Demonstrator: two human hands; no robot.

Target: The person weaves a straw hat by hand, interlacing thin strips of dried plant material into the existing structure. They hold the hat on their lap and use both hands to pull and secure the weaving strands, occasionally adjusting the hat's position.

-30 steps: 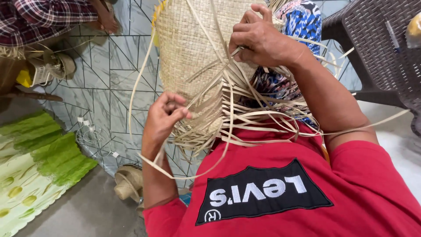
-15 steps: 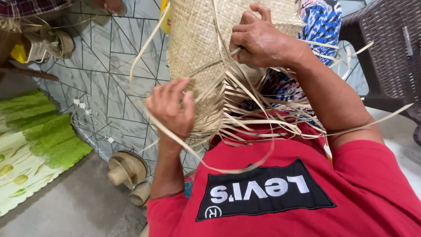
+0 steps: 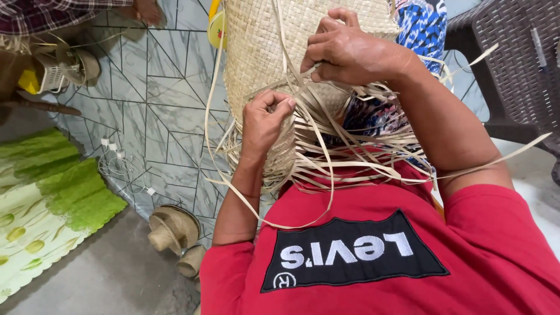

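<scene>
**Inspector:** Report the work piece and where it sits.

**Assistant:** A half-woven mat of pale straw (image 3: 256, 52), tightly plaited, held up in front of the person's red shirt (image 3: 373, 256) over the lap. Its finished part runs off the top of the frame. The lower edge is unfinished: loose flat strips (image 3: 350, 163) fan out from it across the chest and to both sides.

**Inspector:** Left hand?

**Assistant:** The left hand (image 3: 265, 119) is against the lower woven edge, knuckles toward the camera. Its grip is curled tight, thumb and forefinger pressed together on the strips at that edge. I cannot tell how many strips it holds.

**Inspector:** Right hand?

**Assistant:** The right hand (image 3: 344, 49) is higher, on the woven face near the right margin. Fingers are bent inward, the grip pinched on strips where they leave the weave. The fingertips are turned away, so the exact hold is hidden.

**Inspector:** Spacing between the hands?

**Assistant:** Near each other, not touching; the right sits above and to the right of the left.

**Inspector:** Surroundings?

**Assistant:** A tiled floor (image 3: 163, 87) with a line pattern lies beyond the mat. A green patterned cloth (image 3: 52, 198) is at the lower left. Two small coils of woven band (image 3: 172, 227) rest on the floor just beside the left elbow. A dark wicker chair (image 3: 513, 64) stands at the upper right. A blue patterned fabric (image 3: 423, 29) shows behind the right hand. Another person's checked sleeve (image 3: 41, 14) is at the upper left corner.
</scene>
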